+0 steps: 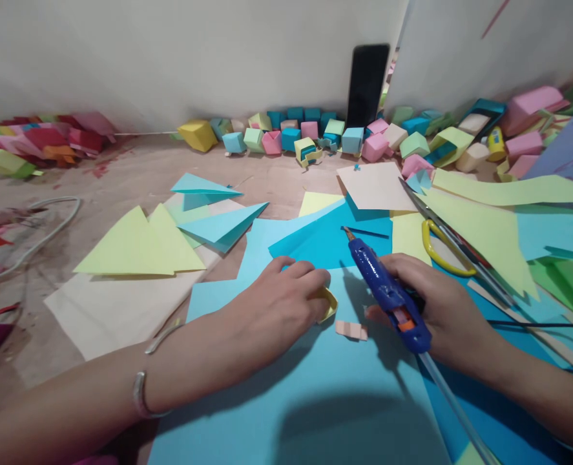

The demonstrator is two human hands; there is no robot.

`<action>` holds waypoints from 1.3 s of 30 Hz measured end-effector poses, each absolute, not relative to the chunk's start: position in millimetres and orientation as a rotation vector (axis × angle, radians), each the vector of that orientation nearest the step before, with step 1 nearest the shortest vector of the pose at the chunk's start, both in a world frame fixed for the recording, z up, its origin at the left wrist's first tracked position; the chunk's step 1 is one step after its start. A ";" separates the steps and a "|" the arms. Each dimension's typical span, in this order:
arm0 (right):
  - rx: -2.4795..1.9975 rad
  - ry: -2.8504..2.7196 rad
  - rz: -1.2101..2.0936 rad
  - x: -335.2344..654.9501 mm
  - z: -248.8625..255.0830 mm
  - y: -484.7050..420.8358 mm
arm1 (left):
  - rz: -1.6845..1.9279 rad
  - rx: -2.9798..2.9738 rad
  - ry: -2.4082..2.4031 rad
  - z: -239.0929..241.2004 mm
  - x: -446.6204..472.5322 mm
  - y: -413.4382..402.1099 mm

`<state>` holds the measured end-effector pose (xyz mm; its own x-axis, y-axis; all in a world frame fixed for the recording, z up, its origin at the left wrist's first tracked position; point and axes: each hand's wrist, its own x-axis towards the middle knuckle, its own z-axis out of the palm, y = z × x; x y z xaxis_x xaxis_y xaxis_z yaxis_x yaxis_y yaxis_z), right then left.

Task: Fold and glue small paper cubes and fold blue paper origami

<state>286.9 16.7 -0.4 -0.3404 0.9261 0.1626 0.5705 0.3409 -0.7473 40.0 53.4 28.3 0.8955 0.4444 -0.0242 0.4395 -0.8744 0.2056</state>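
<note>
My right hand [431, 303] is wrapped round a blue glue gun [380, 281], its copper-coloured nozzle pointing up and to the left. A clear glue stick [453, 400] sticks out of the gun's back end. My left hand [291, 290] is closed on a small yellow folded paper piece [329, 305]; the fingers partly hide it. Between the hands, a small folded pale pink paper strip [351, 330] lies on a light blue paper sheet [247, 400]. Beyond the nozzle there is a darker blue sheet [315, 239] with a thin dark strip on it.
Yellow-handled scissors [448, 248] lie at right among paper scraps. Several small coloured paper boxes [291, 139] line the wall, where a black phone [367, 84] leans upright. Yellow paper triangles [121, 248] and blue folded pieces [223, 223] are at left. A white cable [66, 223] curves at far left.
</note>
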 end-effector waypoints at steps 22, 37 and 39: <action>-1.315 -2.015 0.777 283.3 2.4 17.5 | 0.051 2.978 0.656 23.5 45.3 62.1; -1.303 -2.027 0.788 282.6 3.5 18.6 | 0.086 3.029 0.628 22.5 44.0 65.8; -1.307 -2.026 0.790 282.7 3.4 18.7 | 0.101 3.015 0.607 22.9 43.5 67.1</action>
<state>282.7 18.7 3.4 -0.3389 0.9269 0.1614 0.5729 0.3394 -0.7461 43.5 67.1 22.9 0.9201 0.3883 0.0512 0.3841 -0.9202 0.0762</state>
